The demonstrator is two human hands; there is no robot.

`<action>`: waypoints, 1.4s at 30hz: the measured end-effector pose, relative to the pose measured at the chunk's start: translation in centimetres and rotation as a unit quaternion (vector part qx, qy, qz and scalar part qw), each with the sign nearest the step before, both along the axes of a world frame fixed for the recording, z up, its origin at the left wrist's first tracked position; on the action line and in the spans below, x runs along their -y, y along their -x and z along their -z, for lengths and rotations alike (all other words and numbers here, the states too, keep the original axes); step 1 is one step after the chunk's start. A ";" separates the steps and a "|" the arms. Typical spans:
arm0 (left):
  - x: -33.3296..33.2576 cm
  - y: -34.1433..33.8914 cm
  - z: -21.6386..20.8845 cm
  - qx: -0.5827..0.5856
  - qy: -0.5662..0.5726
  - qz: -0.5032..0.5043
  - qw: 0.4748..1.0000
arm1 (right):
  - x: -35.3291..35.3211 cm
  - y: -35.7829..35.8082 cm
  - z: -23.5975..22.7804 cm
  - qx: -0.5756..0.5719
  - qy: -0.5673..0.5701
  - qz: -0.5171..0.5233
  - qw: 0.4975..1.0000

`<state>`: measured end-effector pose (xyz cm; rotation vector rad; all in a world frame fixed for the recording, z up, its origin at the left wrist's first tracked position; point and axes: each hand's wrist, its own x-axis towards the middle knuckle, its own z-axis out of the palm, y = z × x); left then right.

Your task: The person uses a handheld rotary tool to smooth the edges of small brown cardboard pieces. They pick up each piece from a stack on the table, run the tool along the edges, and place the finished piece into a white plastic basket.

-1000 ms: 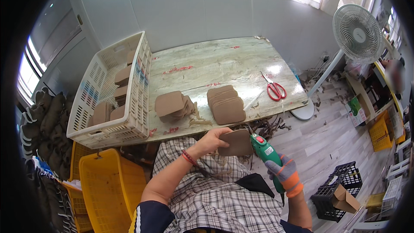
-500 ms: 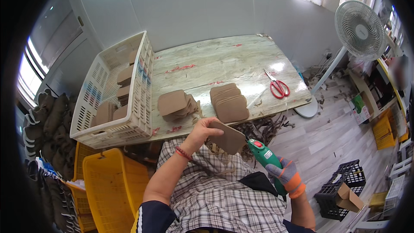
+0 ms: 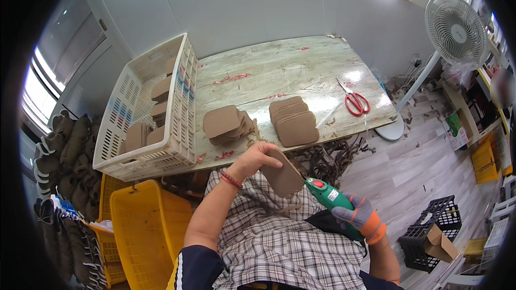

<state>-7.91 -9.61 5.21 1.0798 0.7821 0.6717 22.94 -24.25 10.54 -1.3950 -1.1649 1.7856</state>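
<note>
My bare left hand (image 3: 255,161) grips a brown rounded flat piece (image 3: 283,177) by its upper left end, thumb on top. In my gloved right hand (image 3: 361,218) is a green handheld electric cutter (image 3: 331,197) with a red switch. Its tip meets the piece's right edge; the blade itself is too small to make out. A thin trimmed strip (image 3: 290,208) hangs below the piece, over my checked apron. On the table just beyond my hands lie a left stack (image 3: 223,122) and a right stack (image 3: 294,123) of similar brown pieces.
A white plastic crate (image 3: 185,129) holding more pieces stands on the table's left end. Red-handled scissors (image 3: 356,102) lie toward the right. Dark scraps (image 3: 333,164) pile under the front edge. A yellow basket (image 3: 141,231), black crate (image 3: 427,236) and standing fan (image 3: 457,32) surround me.
The piece in my left hand has turned steeper, its lower end swinging toward me. The cutter's tip now sits farther along the right edge. The whole view has shifted slightly.
</note>
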 end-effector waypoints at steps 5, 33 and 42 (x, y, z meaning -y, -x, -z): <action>1.1 -1.0 -1.0 -0.031 0.005 -0.001 1.000 | 0.1 0.2 0.3 0.042 -0.018 0.002 0.999; 0.9 1.7 -3.6 -0.097 -0.116 -0.073 0.986 | -2.1 2.0 1.1 0.069 -0.046 0.052 0.995; -7.1 11.6 -1.9 -0.514 -0.418 -0.403 0.631 | -1.6 0.7 1.9 0.069 -0.071 0.104 0.990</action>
